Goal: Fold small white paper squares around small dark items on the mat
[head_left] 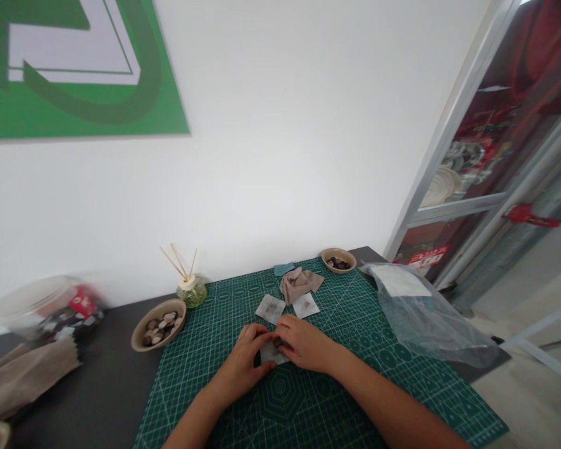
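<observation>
Both hands meet over a small fabric square (270, 353) on the green cutting mat (364, 374): the left hand (243, 362) pins it flat while the right hand (303, 344) pinches a dark button (277, 342) onto it, steadying both.

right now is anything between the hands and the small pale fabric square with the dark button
Nothing visible: the left hand and right hand both already touch the small pale fabric square on the green cutting mat.

White wall (280, 125) — green poster (75, 68)
</observation>
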`<state>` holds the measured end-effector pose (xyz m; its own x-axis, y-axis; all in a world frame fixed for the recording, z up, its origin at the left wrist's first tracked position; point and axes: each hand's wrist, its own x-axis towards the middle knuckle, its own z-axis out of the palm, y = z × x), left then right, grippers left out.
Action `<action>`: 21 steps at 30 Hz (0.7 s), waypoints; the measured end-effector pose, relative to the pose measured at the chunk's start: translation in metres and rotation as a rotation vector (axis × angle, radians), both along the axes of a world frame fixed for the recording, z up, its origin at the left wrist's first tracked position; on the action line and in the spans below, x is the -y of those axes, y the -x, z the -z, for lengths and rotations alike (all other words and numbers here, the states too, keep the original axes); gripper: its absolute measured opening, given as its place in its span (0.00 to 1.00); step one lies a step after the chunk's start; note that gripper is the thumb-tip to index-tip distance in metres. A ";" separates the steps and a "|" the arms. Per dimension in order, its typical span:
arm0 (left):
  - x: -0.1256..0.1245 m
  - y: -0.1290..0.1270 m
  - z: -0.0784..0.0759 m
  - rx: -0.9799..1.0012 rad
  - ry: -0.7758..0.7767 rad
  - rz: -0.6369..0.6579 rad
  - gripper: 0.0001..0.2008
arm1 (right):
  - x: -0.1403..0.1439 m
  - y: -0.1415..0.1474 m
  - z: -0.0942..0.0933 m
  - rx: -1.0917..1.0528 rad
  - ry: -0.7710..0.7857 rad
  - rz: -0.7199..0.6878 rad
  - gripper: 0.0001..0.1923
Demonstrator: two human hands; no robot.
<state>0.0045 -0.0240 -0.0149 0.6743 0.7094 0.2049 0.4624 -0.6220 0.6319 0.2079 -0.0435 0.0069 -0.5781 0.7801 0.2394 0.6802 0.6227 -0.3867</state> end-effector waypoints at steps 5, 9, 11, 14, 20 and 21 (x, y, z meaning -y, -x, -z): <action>0.001 0.000 -0.001 0.008 0.000 -0.002 0.24 | 0.000 0.001 0.000 -0.003 0.001 -0.031 0.07; 0.001 -0.001 -0.003 0.010 -0.010 -0.008 0.21 | 0.000 0.002 0.001 -0.037 0.001 -0.064 0.08; 0.000 -0.002 -0.002 0.011 -0.017 -0.014 0.21 | 0.000 0.001 0.001 -0.027 -0.008 -0.044 0.08; 0.000 -0.001 -0.001 0.011 -0.022 -0.011 0.24 | 0.000 0.000 0.001 -0.007 -0.012 -0.021 0.08; 0.000 0.000 0.000 0.015 -0.016 -0.018 0.19 | -0.001 0.001 0.003 -0.026 -0.003 -0.070 0.07; 0.000 0.000 0.000 0.014 -0.010 -0.020 0.20 | -0.001 0.002 0.004 -0.026 -0.003 -0.059 0.07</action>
<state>0.0048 -0.0243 -0.0148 0.6574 0.7203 0.2213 0.4658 -0.6193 0.6320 0.2063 -0.0424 0.0030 -0.6169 0.7438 0.2571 0.6318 0.6629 -0.4018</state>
